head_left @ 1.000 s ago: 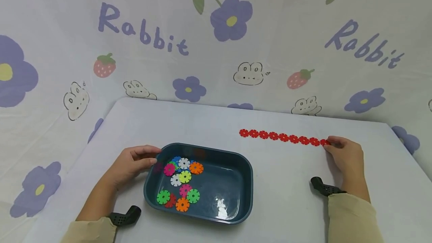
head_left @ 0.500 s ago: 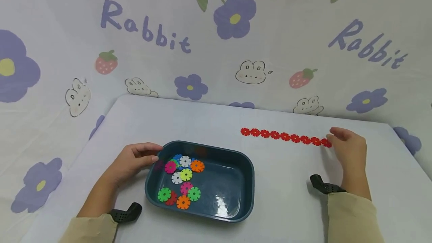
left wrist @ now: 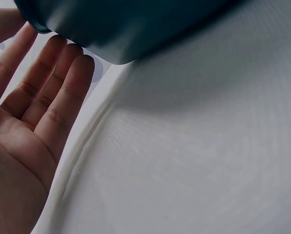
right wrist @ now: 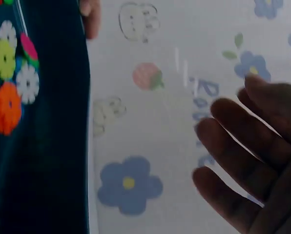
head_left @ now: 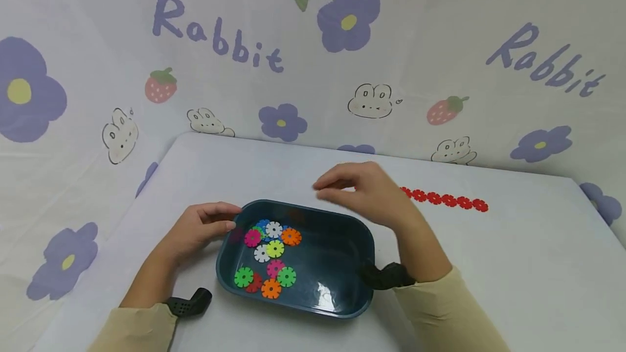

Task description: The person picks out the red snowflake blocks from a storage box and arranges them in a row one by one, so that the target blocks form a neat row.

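My left hand is at the back left corner of a dark teal tray. Its straight fingers touch the tray's outer wall from outside, with the thumb up by the rim. My right hand is in the air over the tray's back right rim, fingers loosely extended; the right wrist view shows nothing between them. Behind it, a chain of red snowflake discs lies on the table, its left end partly hidden by that hand. Loose discs, among them a yellow disc and an orange disc, lie in the tray's left half.
The white table ends at the back against a cloth printed with flowers, strawberries and rabbits. A black wrist camera on the right arm overlaps the tray's right rim in the head view.
My right hand has let go of the red chain's right end and swung left to above the tray's back rim. My left hand stays at the tray corner; the view has shifted slightly.
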The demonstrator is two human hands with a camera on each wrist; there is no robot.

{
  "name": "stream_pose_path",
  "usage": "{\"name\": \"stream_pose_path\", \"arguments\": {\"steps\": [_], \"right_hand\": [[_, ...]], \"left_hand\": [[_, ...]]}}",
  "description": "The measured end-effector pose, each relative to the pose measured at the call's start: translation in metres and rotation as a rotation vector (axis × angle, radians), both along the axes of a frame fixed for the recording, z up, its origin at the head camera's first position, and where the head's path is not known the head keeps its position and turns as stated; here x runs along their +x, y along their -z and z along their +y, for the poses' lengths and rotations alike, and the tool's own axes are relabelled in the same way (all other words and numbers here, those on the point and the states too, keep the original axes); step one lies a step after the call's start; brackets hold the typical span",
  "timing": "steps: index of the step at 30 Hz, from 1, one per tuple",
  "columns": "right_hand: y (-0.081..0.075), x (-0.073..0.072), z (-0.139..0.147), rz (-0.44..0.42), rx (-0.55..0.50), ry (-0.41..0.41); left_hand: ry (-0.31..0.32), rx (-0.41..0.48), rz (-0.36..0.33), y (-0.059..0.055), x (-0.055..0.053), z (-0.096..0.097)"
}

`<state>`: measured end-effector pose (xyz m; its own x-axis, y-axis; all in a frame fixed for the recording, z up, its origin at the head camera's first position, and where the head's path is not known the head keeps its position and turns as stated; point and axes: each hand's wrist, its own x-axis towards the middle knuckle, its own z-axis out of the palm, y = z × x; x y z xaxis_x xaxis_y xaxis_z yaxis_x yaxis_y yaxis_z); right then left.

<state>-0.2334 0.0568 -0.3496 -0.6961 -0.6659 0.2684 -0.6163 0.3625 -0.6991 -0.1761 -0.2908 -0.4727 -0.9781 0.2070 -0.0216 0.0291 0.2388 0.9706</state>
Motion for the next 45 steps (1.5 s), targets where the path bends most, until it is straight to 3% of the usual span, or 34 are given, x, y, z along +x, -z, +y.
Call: {"name": "stream_pose_path", "arguments": {"steps": [2,5,9,12,16,25,31,35,39,45], "right_hand": [[-0.002,0.004,-0.028,-0.080,0.093,-0.185],[0.003,0.010,-0.065,-0.179,0.275,-0.388],[0.024,0.016,-0.102,-0.251,0.520,-0.553],[0.041,0.018,-0.119,-0.327,0.673,-0.623],[0.056,0.019,-0.129,-0.343,0.757,-0.644],[0.071,0.021,-0.136,-0.195,0.705,-0.604],[0.077,0.026,-0.140,-0.157,0.697,-0.523],[0.078,0.026,-0.143,-0.174,0.700,-0.494],[0.080,0.021,-0.142,-0.209,0.635,-0.534],[0.082,0.014,-0.139,-0.364,0.494,-0.576]], "left_hand": [[0.005,0.001,-0.002,-0.001,-0.001,0.000],[0.014,0.012,-0.003,-0.002,-0.002,-0.001],[0.023,0.043,-0.009,-0.002,-0.003,-0.002],[0.025,0.056,-0.011,-0.002,-0.002,-0.003],[0.026,0.069,-0.007,-0.002,-0.002,-0.003],[0.019,0.065,-0.020,-0.001,-0.003,-0.003],[0.009,0.058,-0.026,-0.001,-0.002,-0.004],[0.014,0.061,-0.025,-0.001,-0.002,-0.005],[0.019,0.061,-0.025,-0.001,-0.002,-0.005],[0.028,0.046,-0.021,-0.002,-0.003,-0.005]]}}
